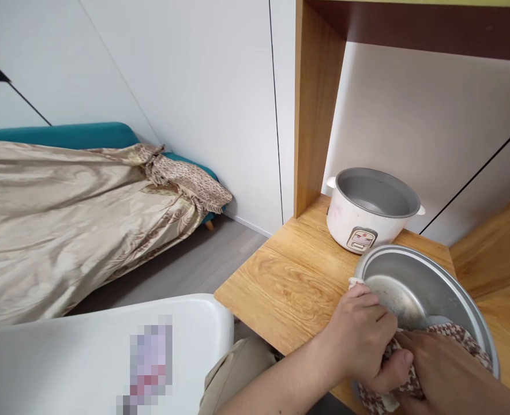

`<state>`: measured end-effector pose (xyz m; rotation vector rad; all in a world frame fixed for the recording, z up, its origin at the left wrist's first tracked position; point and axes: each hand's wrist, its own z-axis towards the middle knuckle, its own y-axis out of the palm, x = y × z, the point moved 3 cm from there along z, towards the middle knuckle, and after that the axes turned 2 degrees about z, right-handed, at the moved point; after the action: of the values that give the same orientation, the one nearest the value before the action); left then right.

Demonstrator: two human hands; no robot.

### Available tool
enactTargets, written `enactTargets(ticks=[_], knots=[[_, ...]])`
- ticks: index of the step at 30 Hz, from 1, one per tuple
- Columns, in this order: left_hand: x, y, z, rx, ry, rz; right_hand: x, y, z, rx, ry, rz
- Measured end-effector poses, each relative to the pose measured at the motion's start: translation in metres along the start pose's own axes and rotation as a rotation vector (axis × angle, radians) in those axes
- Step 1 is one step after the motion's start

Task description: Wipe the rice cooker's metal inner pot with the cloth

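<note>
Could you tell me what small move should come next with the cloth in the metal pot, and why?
Probably sweep the patterned cloth on around the inner wall of the metal pot. The right hand presses the cloth inside the near rim while the left hand steadies that rim, and the far wall is uncovered by the cloth.

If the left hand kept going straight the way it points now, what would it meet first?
The left hand points right, gripping the rim of the metal pot with the patterned cloth. It would probably meet the pot's inner wall first, though depth is unclear.
</note>
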<state>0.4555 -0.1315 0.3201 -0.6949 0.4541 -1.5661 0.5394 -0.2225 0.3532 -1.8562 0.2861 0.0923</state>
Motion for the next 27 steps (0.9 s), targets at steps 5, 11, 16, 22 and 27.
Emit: enactTargets(ticks=[5, 11, 16, 22, 27], knots=[[-0.001, -0.002, 0.001, 0.084, -0.005, -0.040, -0.002, -0.005, -0.001, -0.048, -0.009, 0.092], [0.000, -0.005, 0.002, 0.070, 0.001, -0.025, -0.006, -0.011, 0.000, -0.202, -0.060, 0.128], [0.000, -0.001, 0.000, 0.024, -0.005, -0.008, -0.009, -0.016, -0.002, -0.140, -0.013, 0.070], [0.000, 0.001, -0.001, 0.002, -0.002, -0.007, -0.005, -0.007, -0.002, -0.081, -0.003, -0.163], [0.000, -0.003, 0.000, 0.086, -0.003, -0.038, 0.002, 0.002, -0.001, -0.035, 0.027, -0.142]])
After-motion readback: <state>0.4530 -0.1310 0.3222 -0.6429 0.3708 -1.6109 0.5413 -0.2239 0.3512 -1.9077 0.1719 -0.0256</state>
